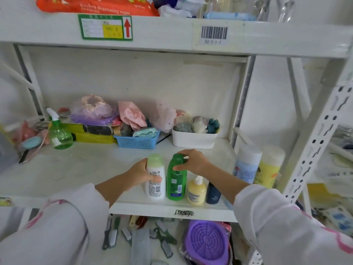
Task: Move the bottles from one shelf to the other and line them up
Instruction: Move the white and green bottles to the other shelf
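Note:
A row of bottles stands upright at the front edge of the white middle shelf (pixel 80 175). My left hand (pixel 142 174) is wrapped around a white bottle with a pale green cap (pixel 155 190). Beside it, my right hand (pixel 193 162) grips the upper part of a green bottle (pixel 174 188). Right of those stand a small yellow pump bottle (pixel 196 192) and a dark blue bottle (pixel 213 194), partly hidden behind my right forearm. Further right stand a tall white-and-blue bottle (pixel 246 165) and a yellow-and-white bottle (pixel 269 167).
A green spray bottle (pixel 59 132), a blue basket (pixel 136 140) and a white bin (pixel 193 139) of cloths line the shelf's back. Brushes (pixel 114 236) and a purple round mat (pixel 207 241) lie on the shelf below. An orange wipes pack (pixel 95 6) sits above.

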